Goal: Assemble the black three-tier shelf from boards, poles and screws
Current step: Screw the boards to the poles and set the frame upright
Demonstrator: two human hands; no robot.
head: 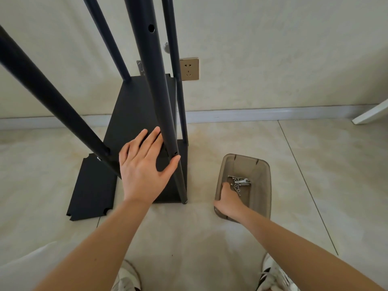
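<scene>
Head view. The black shelf frame (144,114) is standing on the tiled floor (189,238), close to the far wall. Four black poles (156,85) are rising from its corners toward the camera; the nearest pole is showing a screw hole high up and another low down. A board (136,114) is sitting between the poles, partway up. A loose black board (93,187) with notched corners is lying flat on the floor, left of the frame.

The left hand (142,171) is reaching over the fitted board with its grip spread: the fingers are lying straight, and the thumb is touching the near right pole just below the lower hole.

The right hand (227,201) is reaching into a tinted plastic tray (262,198) on the floor, right of the frame. Its fingers are curling down beside a pile of silver screws (239,182) at the tray's middle; whether this grip is pinching a screw cannot be told.

A wall socket (189,69) is sitting on the far wall behind the poles.
</scene>
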